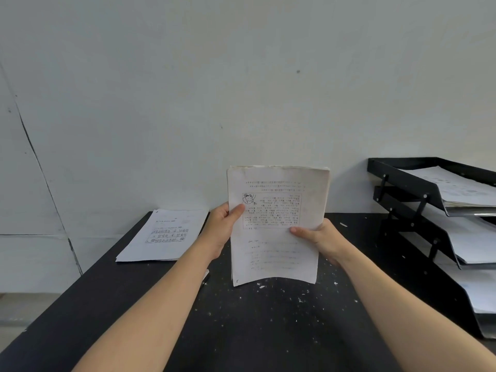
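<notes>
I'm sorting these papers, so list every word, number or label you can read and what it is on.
Nothing here can be read.
The held stack, gripped by left hand and right hand: printed lines and a boxed passage with a drawing, too blurred.
The pile on the table: lines and a grid, too small.
The sheets in the trays: faint print, unreadable.
</notes>
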`<action>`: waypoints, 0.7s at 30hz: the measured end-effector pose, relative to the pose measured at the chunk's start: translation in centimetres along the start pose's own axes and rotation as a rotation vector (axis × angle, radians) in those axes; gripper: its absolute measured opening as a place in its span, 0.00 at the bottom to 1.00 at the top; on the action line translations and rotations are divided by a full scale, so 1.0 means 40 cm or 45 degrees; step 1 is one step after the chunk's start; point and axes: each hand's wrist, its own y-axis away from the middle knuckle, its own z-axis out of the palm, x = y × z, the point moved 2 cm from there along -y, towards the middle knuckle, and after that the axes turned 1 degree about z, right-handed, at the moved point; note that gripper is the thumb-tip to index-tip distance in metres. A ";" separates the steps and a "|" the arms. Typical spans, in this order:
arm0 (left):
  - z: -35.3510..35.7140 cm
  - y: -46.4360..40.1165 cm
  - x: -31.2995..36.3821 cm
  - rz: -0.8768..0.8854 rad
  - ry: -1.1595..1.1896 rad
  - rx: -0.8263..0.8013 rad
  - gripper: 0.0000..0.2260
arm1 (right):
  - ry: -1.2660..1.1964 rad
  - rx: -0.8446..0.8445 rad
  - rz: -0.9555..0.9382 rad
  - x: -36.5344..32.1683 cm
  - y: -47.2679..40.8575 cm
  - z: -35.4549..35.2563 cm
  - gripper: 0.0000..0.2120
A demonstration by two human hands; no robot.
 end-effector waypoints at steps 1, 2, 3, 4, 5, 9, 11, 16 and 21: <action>-0.002 -0.001 -0.001 0.001 -0.014 -0.005 0.08 | 0.011 0.025 0.000 0.003 -0.003 0.001 0.17; -0.005 -0.002 -0.001 0.000 -0.041 -0.007 0.08 | 0.028 0.042 -0.002 0.004 -0.005 0.001 0.16; -0.009 -0.003 -0.002 -0.001 -0.076 -0.008 0.07 | 0.045 0.055 -0.005 0.006 -0.008 0.001 0.16; -0.014 -0.003 -0.002 -0.005 -0.114 -0.007 0.07 | 0.055 0.060 -0.006 0.005 -0.009 0.001 0.16; -0.021 -0.001 -0.005 -0.013 -0.142 -0.007 0.07 | 0.055 0.064 -0.004 0.007 -0.010 0.000 0.16; -0.065 0.020 -0.015 -0.105 -0.204 -0.094 0.15 | 0.056 0.077 -0.021 0.003 -0.011 -0.002 0.16; -0.102 0.030 -0.033 -0.191 -0.368 -0.059 0.21 | 0.051 0.088 -0.034 0.006 -0.010 0.003 0.16; -0.182 0.049 -0.068 -0.568 -1.534 -0.228 0.28 | 0.057 0.120 -0.032 0.009 -0.013 0.007 0.14; -0.190 0.094 -0.064 -1.019 -1.966 -0.546 0.33 | 0.058 0.123 -0.036 0.011 -0.014 0.008 0.13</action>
